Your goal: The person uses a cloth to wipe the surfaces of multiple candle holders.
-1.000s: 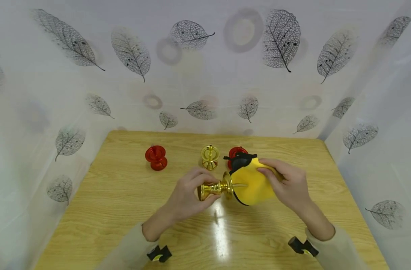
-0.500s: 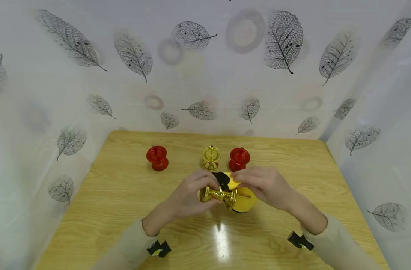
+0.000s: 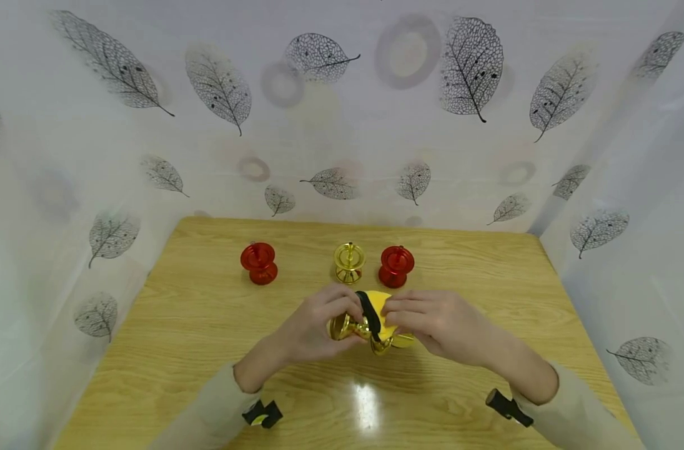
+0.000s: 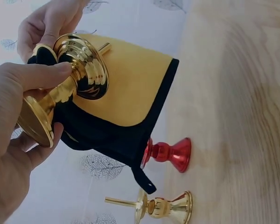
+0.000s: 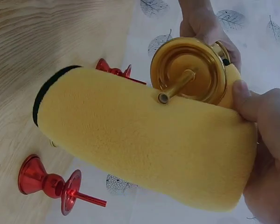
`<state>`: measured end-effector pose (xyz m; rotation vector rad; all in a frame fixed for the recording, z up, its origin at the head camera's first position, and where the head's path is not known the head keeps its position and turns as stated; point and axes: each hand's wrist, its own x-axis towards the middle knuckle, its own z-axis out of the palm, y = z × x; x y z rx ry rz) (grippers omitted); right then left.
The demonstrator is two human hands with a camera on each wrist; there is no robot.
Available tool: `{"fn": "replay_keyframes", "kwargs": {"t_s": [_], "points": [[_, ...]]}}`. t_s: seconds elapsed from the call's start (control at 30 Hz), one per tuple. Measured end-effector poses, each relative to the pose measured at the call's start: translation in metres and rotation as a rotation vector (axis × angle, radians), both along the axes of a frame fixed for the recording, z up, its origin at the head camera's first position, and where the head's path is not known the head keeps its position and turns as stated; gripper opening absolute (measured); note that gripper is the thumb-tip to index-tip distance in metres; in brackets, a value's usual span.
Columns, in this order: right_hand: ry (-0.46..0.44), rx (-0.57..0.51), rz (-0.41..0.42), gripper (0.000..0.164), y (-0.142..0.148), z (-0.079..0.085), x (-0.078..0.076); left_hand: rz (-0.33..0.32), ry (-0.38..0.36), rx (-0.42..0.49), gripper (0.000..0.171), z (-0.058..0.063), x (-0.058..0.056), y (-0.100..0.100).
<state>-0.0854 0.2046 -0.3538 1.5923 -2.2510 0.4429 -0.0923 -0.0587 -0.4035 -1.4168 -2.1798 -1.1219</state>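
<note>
My left hand [image 3: 322,325] grips a shiny gold candlestick [image 4: 93,72] by its narrow waist, tilted on its side above the table, its spike pointing right. Over the stem and saucer lies a yellow plush cloth [image 5: 144,135] with black edging. My right hand [image 3: 443,322] pinches this cloth against the candlestick, some of its fingers hidden behind the fabric. A black loop [image 4: 143,181] hangs from one corner of the cloth in the left wrist view.
Behind the hands stand a red candlestick [image 3: 259,262] at left, a gold candlestick [image 3: 350,262] in the middle and another red candlestick [image 3: 396,265] nearer the right. They stand upright on the wooden table [image 3: 207,337]. A leaf-printed curtain [image 3: 347,137] encloses the back and sides.
The right hand has moved left and brought the cloth from beyond the spike onto the candlestick's stem. The left hand keeps its grip in nearly the same place.
</note>
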Motion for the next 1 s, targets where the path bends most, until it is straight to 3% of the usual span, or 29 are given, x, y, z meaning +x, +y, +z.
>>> {"fn": "replay_keyframes", "kwargs": {"t_s": [0.37,0.5,0.6,0.7,0.8,0.87,1.0], "points": [[-0.707,-0.125,0.057,0.022,0.005,-0.013,-0.022,-0.088,0.08,0.04,0.032,0.007,0.006,0.002],[-1.025,-0.169,0.069,0.02,0.008,-0.022,-0.031,-0.126,0.056,0.09,0.031,0.011,0.01,0.004],[-1.19,-0.213,0.098,0.02,0.01,-0.029,-0.034,-0.147,0.024,0.129,0.031,0.014,0.011,0.004],[-1.239,-0.264,0.137,0.02,0.013,-0.033,-0.034,-0.161,0.013,0.15,0.032,0.015,0.011,0.005],[-1.206,-0.323,0.128,0.02,0.015,-0.033,-0.031,-0.172,-0.001,0.154,0.032,0.016,0.01,0.006],[-1.121,-0.351,0.124,0.021,0.015,-0.032,-0.029,-0.176,-0.013,0.149,0.031,0.016,0.009,0.006],[-0.821,-0.336,0.154,0.029,0.012,-0.024,-0.023,-0.171,-0.07,0.112,0.029,0.015,0.007,0.005]]}}
